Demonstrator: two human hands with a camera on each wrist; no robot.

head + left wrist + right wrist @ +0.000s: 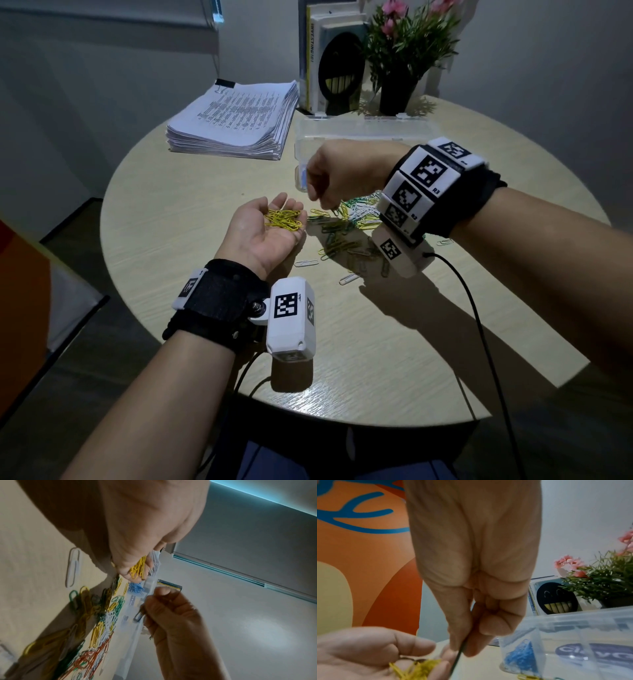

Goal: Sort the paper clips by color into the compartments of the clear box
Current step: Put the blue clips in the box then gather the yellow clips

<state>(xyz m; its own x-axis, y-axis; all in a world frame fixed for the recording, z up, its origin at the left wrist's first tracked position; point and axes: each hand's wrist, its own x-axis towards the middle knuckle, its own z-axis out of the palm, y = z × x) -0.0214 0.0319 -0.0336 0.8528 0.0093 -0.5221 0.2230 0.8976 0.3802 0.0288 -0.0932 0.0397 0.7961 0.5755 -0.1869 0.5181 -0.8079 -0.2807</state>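
Observation:
My left hand (pixel 291 209) is held palm up over the round table (pixel 191 212), cupped, with a bunch of yellow paper clips (pixel 284 219) lying in it. Just to its right my right hand (pixel 325 205) hangs fingers down and pinches a single dark-looking clip (pixel 138 616) between thumb and forefinger; its colour is unclear. That clip shows edge-on in the right wrist view (pixel 458 658). A mixed pile of loose clips (pixel 356 214) lies under the right wrist. Behind it stands the clear box (pixel 342 137), its near-left compartment holding blue clips (pixel 520 654).
A thick stack of printed paper (pixel 236 120) lies at the back left. Books with a black bookend (pixel 337 68) and a potted pink-flowered plant (pixel 399 89) stand behind the box. Stray white clips (pixel 306 263) lie near me. A black cable (pixel 479 325) crosses the table's right front.

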